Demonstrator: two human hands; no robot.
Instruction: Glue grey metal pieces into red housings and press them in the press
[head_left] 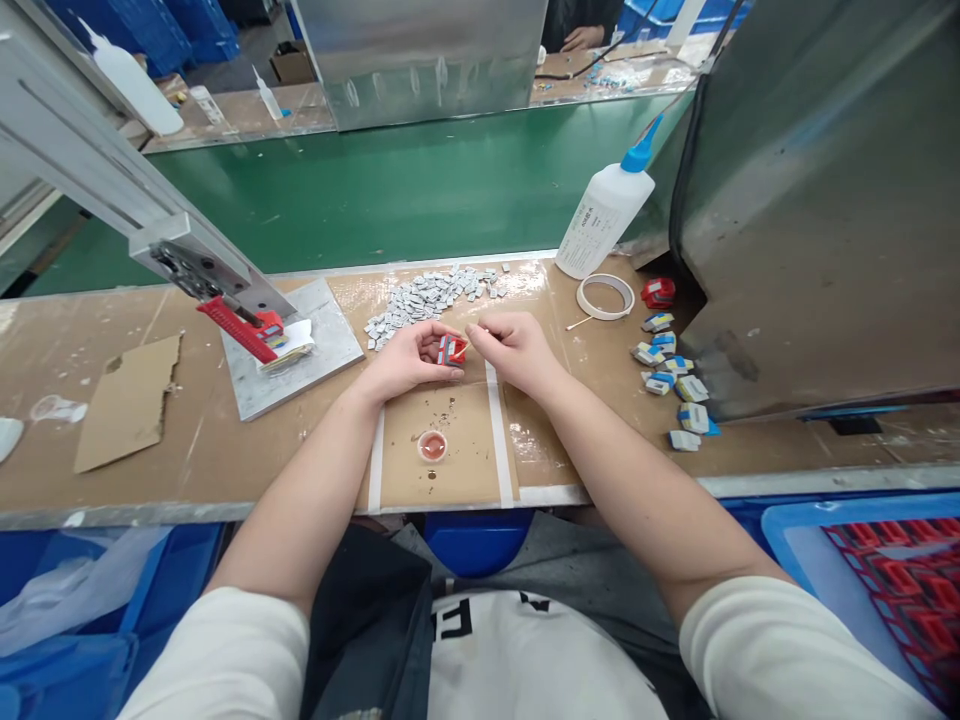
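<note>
My left hand [409, 358] holds a small red part [451, 349] with a blue and grey piece in it, just above the workbench [187, 440]. My right hand [514, 348] is pinched on a thin stick whose tip touches the red part. Just beyond the hands lies a heap of small grey metal pieces [431, 297]. A small round cap with reddish glue [433, 446] sits on the bench below the hands, inside a rectangle marked with white tape.
A white squeeze bottle with a blue nozzle [606, 214] and a tape roll [605, 296] stand at the right. Several finished parts [670, 368] lie beside a big metal housing [817, 200]. A press fixture [232, 310] is at the left. A green conveyor [405, 185] runs behind.
</note>
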